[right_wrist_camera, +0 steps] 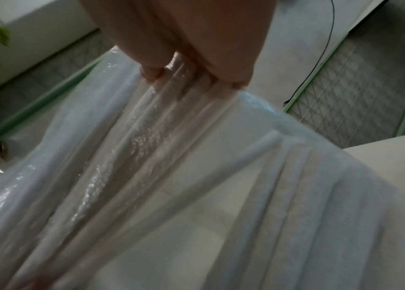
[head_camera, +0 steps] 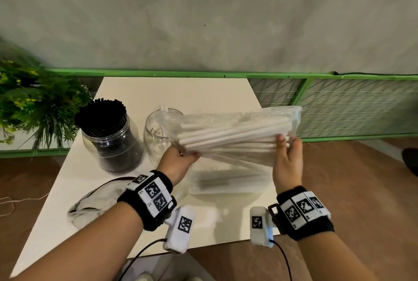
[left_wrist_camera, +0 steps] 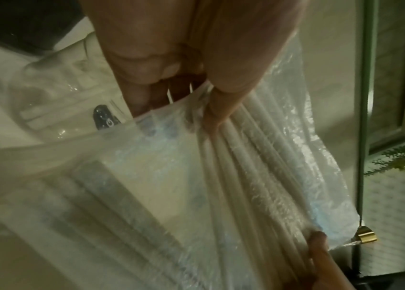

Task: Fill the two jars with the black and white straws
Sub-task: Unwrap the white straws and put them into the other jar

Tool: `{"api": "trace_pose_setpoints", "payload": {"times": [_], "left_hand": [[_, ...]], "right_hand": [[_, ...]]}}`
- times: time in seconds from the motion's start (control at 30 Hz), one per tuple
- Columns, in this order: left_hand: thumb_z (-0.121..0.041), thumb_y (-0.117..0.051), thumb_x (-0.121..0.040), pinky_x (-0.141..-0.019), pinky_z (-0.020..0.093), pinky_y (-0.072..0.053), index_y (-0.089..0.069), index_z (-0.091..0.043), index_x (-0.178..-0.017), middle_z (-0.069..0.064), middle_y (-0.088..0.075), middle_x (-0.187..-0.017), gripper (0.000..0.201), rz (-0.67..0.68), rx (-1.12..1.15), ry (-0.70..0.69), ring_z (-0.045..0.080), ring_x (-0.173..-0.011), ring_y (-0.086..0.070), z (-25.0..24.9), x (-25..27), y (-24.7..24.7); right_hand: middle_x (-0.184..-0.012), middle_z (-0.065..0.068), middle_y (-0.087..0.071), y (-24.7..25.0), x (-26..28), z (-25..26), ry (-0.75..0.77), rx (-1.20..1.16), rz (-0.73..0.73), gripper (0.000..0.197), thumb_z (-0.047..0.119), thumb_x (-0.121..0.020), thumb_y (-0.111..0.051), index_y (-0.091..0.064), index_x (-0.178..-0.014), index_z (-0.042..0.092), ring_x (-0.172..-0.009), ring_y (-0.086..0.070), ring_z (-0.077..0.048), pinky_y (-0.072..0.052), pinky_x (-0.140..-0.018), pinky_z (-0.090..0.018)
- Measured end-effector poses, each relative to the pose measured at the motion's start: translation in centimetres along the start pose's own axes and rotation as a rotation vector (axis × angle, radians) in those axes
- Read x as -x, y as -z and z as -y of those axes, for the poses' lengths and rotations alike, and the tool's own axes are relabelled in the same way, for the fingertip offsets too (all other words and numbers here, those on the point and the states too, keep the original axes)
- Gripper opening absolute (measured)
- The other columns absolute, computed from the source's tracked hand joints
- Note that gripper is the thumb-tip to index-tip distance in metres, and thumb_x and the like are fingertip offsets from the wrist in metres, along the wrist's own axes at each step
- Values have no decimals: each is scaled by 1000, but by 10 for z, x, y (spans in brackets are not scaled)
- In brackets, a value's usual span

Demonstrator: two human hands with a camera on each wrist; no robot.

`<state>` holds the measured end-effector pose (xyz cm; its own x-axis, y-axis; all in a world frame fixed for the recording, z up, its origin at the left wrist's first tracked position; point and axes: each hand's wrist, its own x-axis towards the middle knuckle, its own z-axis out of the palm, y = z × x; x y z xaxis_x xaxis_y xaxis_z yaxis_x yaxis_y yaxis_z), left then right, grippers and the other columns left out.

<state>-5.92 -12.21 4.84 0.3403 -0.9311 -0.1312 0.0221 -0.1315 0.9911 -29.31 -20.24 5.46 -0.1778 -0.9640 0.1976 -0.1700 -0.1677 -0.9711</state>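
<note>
Both hands hold a clear plastic bag of white straws (head_camera: pixel 235 136) level above the table. My left hand (head_camera: pixel 181 160) grips its left end, where the straw tips poke out beside the clear jar (head_camera: pixel 156 136), which holds one or two white straws. My right hand (head_camera: pixel 287 156) pinches the bag's right end. In the left wrist view the left fingers (left_wrist_camera: pixel 221 109) pinch the bag of white straws (left_wrist_camera: pixel 246 176); in the right wrist view the right fingers (right_wrist_camera: pixel 152 72) clamp the plastic (right_wrist_camera: pixel 122 157). A second jar (head_camera: pixel 110 140) at the left is packed with black straws.
An empty clear bag (head_camera: pixel 95 203) lies crumpled on the white table (head_camera: pixel 203 231) near my left forearm. Another flat clear packet (head_camera: pixel 226 183) lies under the held bag. A green plant (head_camera: pixel 29 104) stands at the left, and a green mesh fence (head_camera: pixel 339 104) runs behind.
</note>
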Motion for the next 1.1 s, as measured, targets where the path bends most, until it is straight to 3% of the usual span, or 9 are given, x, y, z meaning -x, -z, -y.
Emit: {"api": "trace_pose_setpoints", "payload": {"times": [0.13,0.3,0.4,0.67,0.77,0.87,0.93,1.0,1.1], "left_hand": [[-1,-64,-84,-100,38,-46,-60,-20,-113,2,-66,-114,35,20,-14,-33,18,-111,-59,-8,-1,0],[3,-67,-80,-98,31,-45,-61,-11,-119,0,-68,-113,42,89,2,-40,13,-108,-62,-13,-5,3],[-8,-71,-80,-101,34,-45,-62,-15,-119,-3,-68,-113,41,150,-127,-14,13,-108,-62,-8,-10,7],[-25,-71,-82,-82,15,-47,-64,-14,-114,-5,-69,-107,35,88,-246,-113,5,-99,-63,-16,-17,15],[-46,-75,-72,-94,24,-47,-58,-14,-123,-4,-67,-114,62,96,-256,-92,9,-106,-62,-15,-19,15],[-34,-72,-81,-86,24,-47,-63,-11,-108,0,-69,-101,37,62,-331,-89,13,-97,-63,-13,-20,13],[-26,-68,-85,-81,19,-45,-65,-12,-99,-3,-67,-92,20,62,-339,-83,13,-92,-63,-17,-18,9],[-26,-66,-87,-88,26,-45,-68,-12,-103,-6,-63,-94,22,74,-328,-64,16,-98,-61,-17,-17,8],[-33,-66,-86,-101,35,-42,-67,-11,-110,-3,-65,-110,32,75,-325,-27,17,-108,-58,-14,-21,9]], "right_hand": [[-87,7,-51,2,-1,3,-13,-12,-1,37,35,-98,-47,-50,-119,4,-75,-48,-1,-38,-64,-5],[-90,7,-51,4,-6,10,58,-34,-7,23,28,-99,-48,-49,-114,10,-74,-49,7,-39,-67,-4],[-87,9,-53,2,-7,3,-28,-40,-8,25,28,-99,-49,-51,-112,7,-78,-52,-3,-40,-63,-2],[-89,9,-54,5,-12,11,-19,-94,-43,20,29,-98,-51,-51,-108,12,-81,-52,0,-43,-74,-9],[-94,9,-56,6,-15,13,-37,-105,-30,24,31,-98,-49,-51,-112,11,-90,-54,-5,-44,-84,-21],[-109,5,-61,6,-16,15,-53,-114,5,30,35,-98,-48,-52,-118,13,-104,-57,-10,-44,-92,-27],[-109,6,-62,5,-17,17,-47,-133,19,22,33,-99,-46,-53,-113,17,-102,-59,-6,-45,-90,-21],[-101,10,-61,6,-18,21,-34,-135,23,13,31,-100,-45,-54,-103,23,-95,-58,-1,-44,-84,-14],[-96,8,-61,9,-24,25,-11,-127,-7,17,30,-101,-44,-60,-96,26,-93,-56,-7,-44,-86,-23]]}}
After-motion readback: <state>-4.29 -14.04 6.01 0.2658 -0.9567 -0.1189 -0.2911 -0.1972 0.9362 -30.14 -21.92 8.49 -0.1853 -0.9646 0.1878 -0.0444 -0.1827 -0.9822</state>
